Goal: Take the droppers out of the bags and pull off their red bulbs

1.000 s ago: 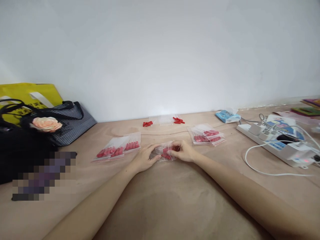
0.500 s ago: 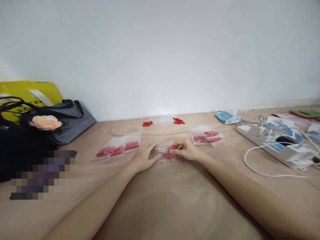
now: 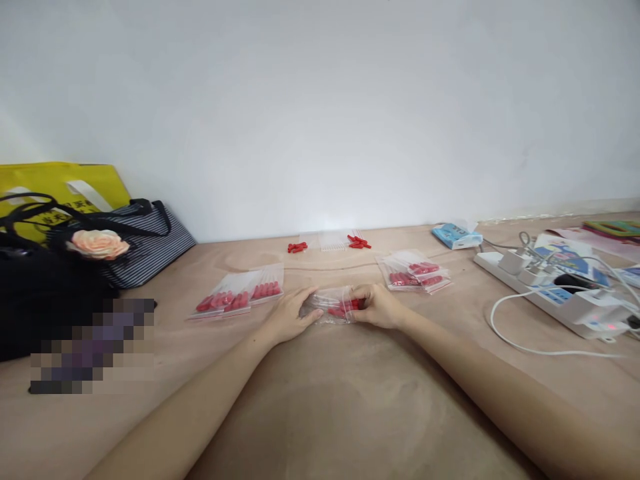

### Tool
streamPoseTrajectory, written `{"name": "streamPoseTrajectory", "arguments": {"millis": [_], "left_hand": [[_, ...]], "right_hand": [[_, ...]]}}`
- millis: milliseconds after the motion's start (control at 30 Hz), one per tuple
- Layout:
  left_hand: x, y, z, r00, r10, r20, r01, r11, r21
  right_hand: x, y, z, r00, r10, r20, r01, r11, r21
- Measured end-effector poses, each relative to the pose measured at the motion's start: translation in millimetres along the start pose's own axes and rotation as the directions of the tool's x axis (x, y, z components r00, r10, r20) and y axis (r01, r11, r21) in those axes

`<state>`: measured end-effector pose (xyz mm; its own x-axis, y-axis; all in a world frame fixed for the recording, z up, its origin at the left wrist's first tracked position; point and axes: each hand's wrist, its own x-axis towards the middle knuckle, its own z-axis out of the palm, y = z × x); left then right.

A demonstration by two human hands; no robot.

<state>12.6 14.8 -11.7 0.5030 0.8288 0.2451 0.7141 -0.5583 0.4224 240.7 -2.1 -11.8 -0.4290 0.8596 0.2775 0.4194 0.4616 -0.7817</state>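
A clear zip bag (image 3: 324, 298) lies on the table between my two hands. My left hand (image 3: 289, 315) grips its left end, with the thumb on the near side and the fingers on the far side. Small red rod-like pieces (image 3: 338, 311) show inside the bag. At its right end my right hand (image 3: 381, 307) has its fingers closed around a red piece (image 3: 355, 304) at the bag's mouth; the fingertips are partly hidden by the plastic and the hand itself.
Filled zip bags lie to the left (image 3: 227, 300) and right (image 3: 420, 272). Two loose red piles (image 3: 297, 247) (image 3: 359, 242) flank flat bags (image 3: 325, 241) by the wall. A power strip (image 3: 545, 293) with cables is at right; a striped bag (image 3: 150, 250) stands at left.
My right hand has pushed its fingers slightly further into the bag's mouth, and the red pieces there have shifted. My left hand keeps its hold; the view has moved slightly.
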Motion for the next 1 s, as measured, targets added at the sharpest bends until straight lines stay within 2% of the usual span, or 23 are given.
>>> {"name": "streamPoseTrajectory", "arguments": {"millis": [133, 233, 333, 433, 500, 567, 667, 767, 833, 900, 1000], "left_hand": [[0.0, 0.2, 0.2, 1.000, -0.018, 0.009, 0.018, 1.000, -0.001], [0.0, 0.8, -0.2, 1.000, -0.019, 0.011, 0.019, 1.000, -0.001], [0.0, 1.7, -1.2, 0.999, -0.029, 0.017, 0.029, 1.000, -0.002], [-0.2, 1.9, -2.0, 0.999, -0.039, 0.023, 0.039, 0.999, 0.000], [-0.2, 1.4, -2.1, 0.999, -0.039, 0.031, 0.039, 0.999, 0.002], [0.1, 0.4, -2.3, 0.998, -0.038, 0.043, 0.038, 0.999, 0.006], [0.7, -1.2, -3.2, 0.998, -0.032, 0.053, 0.032, 0.999, 0.007], [1.1, -1.9, -4.5, 0.998, -0.021, 0.054, 0.022, 1.000, -0.002], [1.1, -1.8, -5.0, 0.999, -0.014, 0.049, 0.014, 1.000, -0.007], [1.1, -2.0, -5.1, 0.999, -0.006, 0.044, 0.006, 1.000, -0.008], [1.6, -3.1, -4.8, 0.999, 0.006, 0.044, -0.005, 1.000, -0.011]], "right_hand": [[0.6, 5.5, -6.0, 0.997, 0.006, 0.078, -0.013, 0.997, 0.082], [2.5, 9.0, -11.1, 0.991, 0.066, 0.116, -0.088, 0.977, 0.193], [4.0, 8.0, -23.8, 0.989, 0.144, 0.040, -0.150, 0.957, 0.249], [2.4, 1.5, -48.8, 0.969, 0.245, 0.008, -0.241, 0.947, 0.212], [-0.5, -4.5, -68.7, 0.957, 0.290, -0.033, -0.281, 0.945, 0.170], [-3.3, -9.3, -86.0, 0.938, 0.319, -0.132, -0.309, 0.946, 0.095], [-4.1, -9.0, -98.4, 0.917, 0.303, -0.260, -0.326, 0.944, -0.049], [0.6, 2.2, -89.7, 0.883, 0.209, -0.420, -0.309, 0.932, -0.187], [4.5, 12.5, -74.3, 0.838, 0.040, -0.544, -0.256, 0.910, -0.327], [6.7, 21.8, -55.5, 0.830, -0.102, -0.549, -0.185, 0.877, -0.443], [5.4, 29.9, -30.2, 0.878, -0.156, -0.453, -0.159, 0.797, -0.583]]}}
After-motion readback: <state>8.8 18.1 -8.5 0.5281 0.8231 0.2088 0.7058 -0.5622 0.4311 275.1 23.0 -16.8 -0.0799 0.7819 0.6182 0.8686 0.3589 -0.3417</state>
